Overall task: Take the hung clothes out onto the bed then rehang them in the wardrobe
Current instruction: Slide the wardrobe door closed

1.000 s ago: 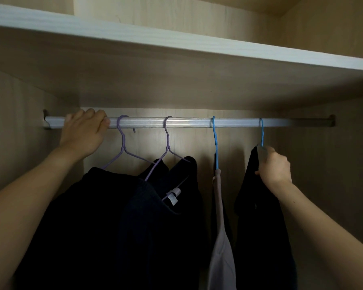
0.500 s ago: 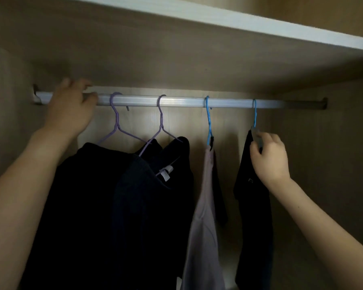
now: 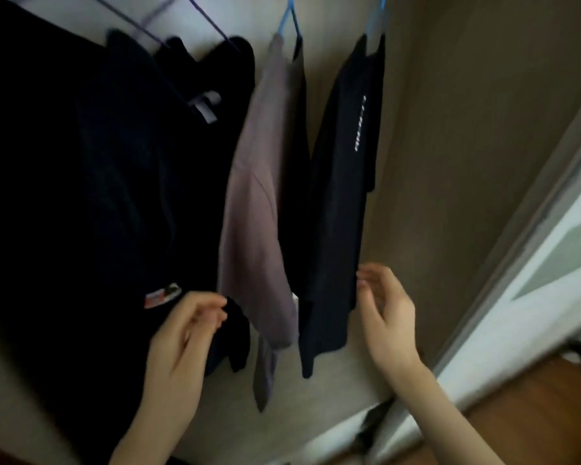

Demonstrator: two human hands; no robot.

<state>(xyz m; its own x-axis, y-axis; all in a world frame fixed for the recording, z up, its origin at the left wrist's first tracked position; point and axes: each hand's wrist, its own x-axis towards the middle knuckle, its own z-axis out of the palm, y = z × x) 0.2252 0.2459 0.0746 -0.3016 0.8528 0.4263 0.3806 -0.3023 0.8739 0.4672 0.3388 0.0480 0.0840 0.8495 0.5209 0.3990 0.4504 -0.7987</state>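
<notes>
Several garments hang in the wardrobe on hangers. Dark clothes [image 3: 81,182] fill the left on purple hangers [image 3: 195,25]. A grey-mauve garment [image 3: 259,196] hangs in the middle from a blue hanger [image 3: 291,18]. A black shirt with small white print [image 3: 342,182] hangs at the right from another blue hanger [image 3: 376,18]. My left hand [image 3: 185,333] is low beside the hem of the dark clothes, fingers loosely curled, holding nothing. My right hand [image 3: 386,307] is open next to the lower edge of the black shirt.
The beige wardrobe side wall [image 3: 467,146] stands to the right of the clothes. A pale sliding door frame [image 3: 534,263] runs diagonally at the right. Wood floor [image 3: 534,414] shows at the bottom right. The rail is out of view.
Both hands have dropped from the rail and hanger hook down to the clothes' lower edges. The view has tilted downward, so the rail and shelf are gone from sight.
</notes>
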